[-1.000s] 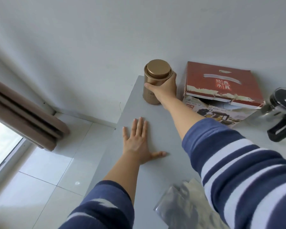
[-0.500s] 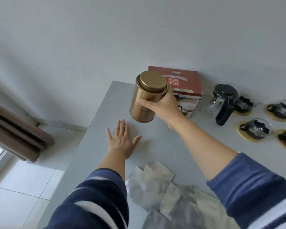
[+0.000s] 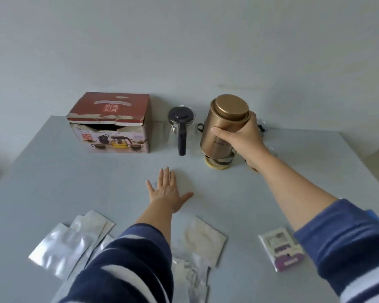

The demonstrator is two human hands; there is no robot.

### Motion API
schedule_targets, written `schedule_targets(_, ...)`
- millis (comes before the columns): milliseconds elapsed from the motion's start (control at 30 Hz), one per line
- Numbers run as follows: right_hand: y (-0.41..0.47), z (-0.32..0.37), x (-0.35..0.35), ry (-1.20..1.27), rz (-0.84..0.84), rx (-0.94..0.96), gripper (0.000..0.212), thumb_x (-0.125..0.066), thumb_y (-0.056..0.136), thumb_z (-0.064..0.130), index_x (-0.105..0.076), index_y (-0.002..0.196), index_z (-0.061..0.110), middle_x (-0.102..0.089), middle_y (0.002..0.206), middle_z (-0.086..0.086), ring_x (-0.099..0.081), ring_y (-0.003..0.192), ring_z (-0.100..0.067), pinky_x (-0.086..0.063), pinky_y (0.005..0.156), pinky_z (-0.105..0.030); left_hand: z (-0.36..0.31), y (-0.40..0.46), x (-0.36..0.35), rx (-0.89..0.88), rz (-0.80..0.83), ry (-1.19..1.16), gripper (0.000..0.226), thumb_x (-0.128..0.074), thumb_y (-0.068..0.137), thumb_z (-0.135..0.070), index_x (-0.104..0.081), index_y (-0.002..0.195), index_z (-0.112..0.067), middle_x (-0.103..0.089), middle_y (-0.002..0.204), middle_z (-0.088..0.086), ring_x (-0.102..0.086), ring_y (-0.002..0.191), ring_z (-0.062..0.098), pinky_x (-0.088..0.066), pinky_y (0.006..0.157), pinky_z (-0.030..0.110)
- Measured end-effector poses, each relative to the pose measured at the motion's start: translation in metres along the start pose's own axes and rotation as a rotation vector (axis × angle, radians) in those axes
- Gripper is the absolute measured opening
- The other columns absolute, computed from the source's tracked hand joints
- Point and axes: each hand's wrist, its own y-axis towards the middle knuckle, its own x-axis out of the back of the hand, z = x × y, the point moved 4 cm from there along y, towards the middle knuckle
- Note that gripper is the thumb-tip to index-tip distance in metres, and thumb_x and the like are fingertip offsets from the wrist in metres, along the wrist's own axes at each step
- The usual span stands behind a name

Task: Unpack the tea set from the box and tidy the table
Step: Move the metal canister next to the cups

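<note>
My right hand [image 3: 243, 138] grips a gold tea canister [image 3: 223, 123] around its side and holds it in the air, tilted, at the back right of the grey table [image 3: 53, 182]. Under the canister a glass cup on a round wooden coaster [image 3: 218, 165] is partly hidden. A glass teapot [image 3: 181, 125] with a black lid and handle stands left of the canister. The red tea-set box [image 3: 112, 125] sits at the back left, its front flap torn. My left hand [image 3: 166, 193] rests flat on the table's middle, fingers spread.
Several silver foil pouches [image 3: 68, 243] lie near the front edge on the left and centre. A small purple and white packet [image 3: 281, 251] lies at the front right. A pale wall runs right behind the table's back edge.
My right hand lifted the gold canister from the table's far left corner and carried it rightward past the box and teapot. The view swung right with it; my left hand stayed flat.
</note>
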Motion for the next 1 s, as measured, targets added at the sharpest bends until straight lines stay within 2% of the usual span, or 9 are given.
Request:
schedule_targets(100, 0.027, -0.020, 0.066, -0.006, -0.105, -0.038, 0.095, -0.089, 0.058, 0.034, -0.032, 0.133, 0.020, -0.051, 0.129, 0.006, -0.051, 0.117, -0.014, -0.046, 0.099, -0.038, -0.036, 0.013, -0.005, -0.002, 0.034, -0.014, 0.104, -0.026, 0.083, -0.078, 0.019, 0.152, -0.013, 0.026, 0.160, 0.004, 0.023, 0.148, 0.022, 0.006, 0.116, 0.062)
schedule_targets(200, 0.057, -0.033, 0.120, -0.032, -0.190, -0.064, 0.092, -0.087, 0.062, 0.031, -0.028, 0.132, 0.019, -0.048, 0.125, 0.006, -0.048, 0.110, -0.012, -0.045, 0.095, -0.033, -0.048, 0.020, -0.014, 0.015, 0.052, 0.003, 0.117, -0.026, 0.073, -0.088, 0.023, 0.150, -0.015, 0.032, 0.158, 0.003, 0.027, 0.146, 0.020, 0.007, 0.116, 0.062)
schedule_targets(267, 0.078, -0.045, 0.149, -0.068, -0.244, -0.071, 0.091, -0.087, 0.063, 0.031, -0.028, 0.132, 0.017, -0.048, 0.131, 0.002, -0.048, 0.109, -0.012, -0.042, 0.092, -0.029, -0.048, 0.022, -0.020, 0.031, 0.006, 0.014, 0.124, -0.024, 0.065, -0.093, 0.023, 0.150, -0.016, 0.033, 0.157, 0.001, 0.028, 0.146, 0.019, 0.008, 0.116, 0.061)
schedule_targets(367, 0.107, -0.069, 0.175, -0.127, -0.346, -0.094, 0.094, -0.087, 0.060, 0.034, -0.031, 0.133, 0.018, -0.043, 0.136, -0.001, -0.050, 0.119, -0.019, -0.042, 0.095, -0.029, -0.048, 0.026, -0.023, 0.040, -0.051, 0.014, 0.129, -0.014, 0.055, -0.097, 0.021, 0.151, -0.017, 0.030, 0.158, -0.001, 0.027, 0.146, 0.018, 0.008, 0.115, 0.061)
schedule_targets(500, 0.134, -0.110, 0.189, -0.110, -0.405, -0.170, 0.097, -0.086, 0.061, 0.034, -0.030, 0.138, 0.019, -0.039, 0.140, -0.004, -0.048, 0.124, -0.023, -0.040, 0.094, -0.030, -0.049, 0.029, -0.026, 0.037, -0.115, 0.013, 0.131, -0.010, 0.052, -0.098, 0.015, 0.153, -0.019, 0.028, 0.159, -0.002, 0.025, 0.147, 0.017, 0.008, 0.115, 0.061)
schedule_targets(600, 0.150, -0.139, 0.186, -0.088, -0.384, -0.207, 0.097, -0.088, 0.058, 0.031, -0.032, 0.137, 0.019, -0.044, 0.140, -0.003, -0.049, 0.125, -0.023, -0.044, 0.100, -0.035, -0.050, 0.029, -0.026, 0.041, -0.133, 0.027, 0.130, -0.009, 0.052, -0.098, 0.015, 0.153, -0.019, 0.027, 0.159, -0.002, 0.026, 0.146, 0.016, 0.010, 0.115, 0.059)
schedule_targets(833, 0.178, -0.168, 0.174, -0.027, -0.330, -0.249, 0.102, -0.086, 0.063, 0.021, -0.027, 0.146, 0.022, -0.044, 0.145, -0.002, -0.045, 0.131, -0.021, -0.039, 0.108, -0.037, -0.049, 0.031, -0.026, 0.052, -0.142, 0.057, 0.136, 0.006, 0.044, -0.100, 0.017, 0.152, -0.018, 0.027, 0.159, -0.002, 0.028, 0.144, 0.014, 0.011, 0.116, 0.058)
schedule_targets(1000, 0.187, -0.171, 0.174, -0.079, -0.307, -0.277, 0.105, -0.081, 0.071, 0.015, -0.014, 0.151, 0.021, -0.021, 0.149, -0.008, -0.037, 0.136, -0.025, -0.034, 0.110, -0.036, -0.049, 0.031, -0.027, 0.061, -0.128, 0.087, 0.134, 0.012, 0.043, -0.098, 0.020, 0.151, -0.018, 0.031, 0.156, -0.002, 0.031, 0.142, 0.013, 0.010, 0.117, 0.058)
